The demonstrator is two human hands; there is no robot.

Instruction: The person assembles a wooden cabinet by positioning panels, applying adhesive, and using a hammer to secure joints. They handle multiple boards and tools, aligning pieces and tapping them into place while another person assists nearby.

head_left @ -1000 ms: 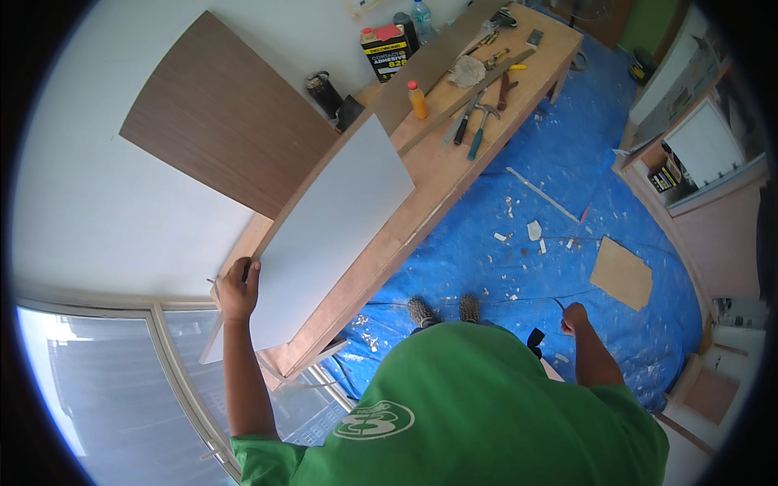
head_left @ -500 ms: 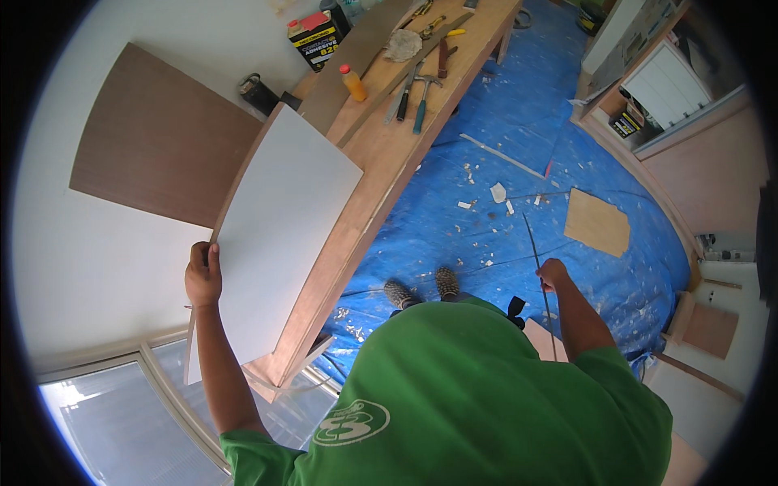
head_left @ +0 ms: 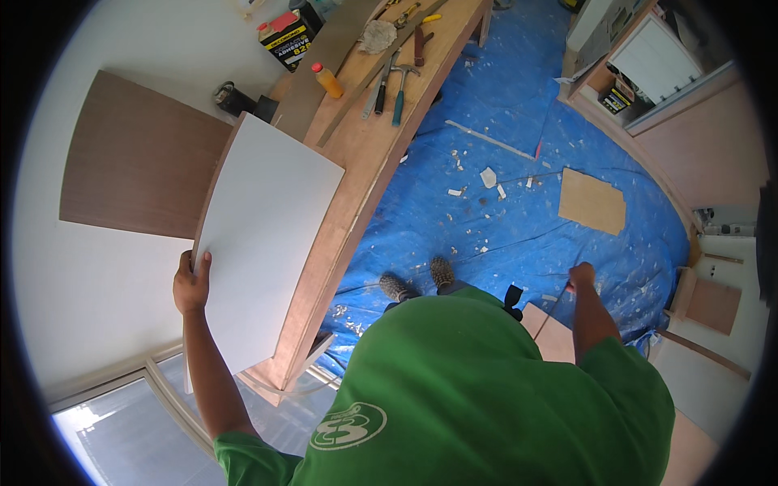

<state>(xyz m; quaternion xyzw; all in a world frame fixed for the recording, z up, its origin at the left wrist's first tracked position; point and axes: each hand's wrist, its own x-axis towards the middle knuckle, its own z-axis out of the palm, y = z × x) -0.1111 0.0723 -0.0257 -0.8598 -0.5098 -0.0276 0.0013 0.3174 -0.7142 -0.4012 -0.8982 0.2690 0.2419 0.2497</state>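
My left hand [head_left: 193,279] grips the left edge of a white-faced panel [head_left: 267,235], its thumb on the white face and the other fingers round behind. This panel lies along the near end of a wooden workbench [head_left: 369,166]. Out to the right, low over the blue floor sheet, my right hand [head_left: 581,277] is closed on a thin dark strip [head_left: 553,307]. The strip slants down from the fist toward a pinkish board [head_left: 557,334] beside my body; its far end is hard to make out.
On the bench are a teal-handled claw hammer [head_left: 399,104], an orange bottle [head_left: 327,82] and several other tools. A black-and-yellow tin [head_left: 288,42] stands behind. A brown panel [head_left: 138,154] is at the wall. Scraps and a tan sheet [head_left: 592,202] lie on the blue floor sheet [head_left: 486,227].
My right hand has shifted a little to the right with the strip, which shows less above the fist. My left hand has slid slightly down and left in the view, still on the panel's edge.
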